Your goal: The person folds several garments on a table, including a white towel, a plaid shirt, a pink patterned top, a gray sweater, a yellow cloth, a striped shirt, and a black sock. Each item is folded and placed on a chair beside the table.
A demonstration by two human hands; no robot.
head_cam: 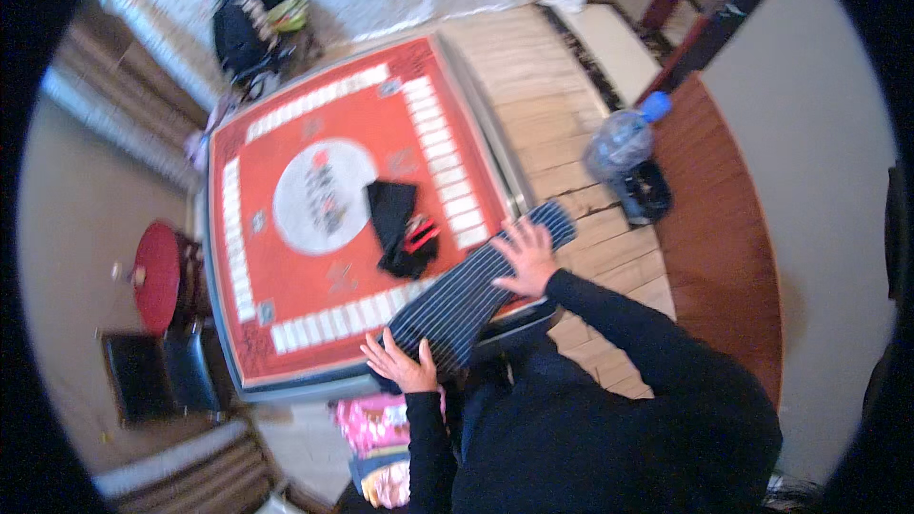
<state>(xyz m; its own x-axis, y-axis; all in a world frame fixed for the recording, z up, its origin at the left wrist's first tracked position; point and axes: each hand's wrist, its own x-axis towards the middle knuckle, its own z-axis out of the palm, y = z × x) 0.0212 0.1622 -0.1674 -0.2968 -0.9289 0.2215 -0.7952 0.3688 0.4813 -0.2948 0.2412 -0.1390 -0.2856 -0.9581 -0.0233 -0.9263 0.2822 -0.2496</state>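
A dark blue cloth with pale stripes [451, 303] lies in a long, flat fold across the near right corner of a red-topped mahjong table [314, 307]. My left hand [402, 364] rests at its near left end, fingers spread. Towards the far right end, my right hand [527, 257] presses flat on the fabric with its fingers apart. That end of the cloth reaches past the table edge. Just beyond it on the tabletop sits a black cloth item [391, 218] with a red-marked piece [420, 234] on it; blur hides what it is.
Rows of white tiles are printed or laid along the table's sides [446, 157]. To the right stand a large plastic water bottle [621, 143] and a curved brown surface [714, 250]. Pink packaging or cloth [375, 425] lies by my left arm. Chairs [161, 375] and a loaded black chair [250, 28] stand around.
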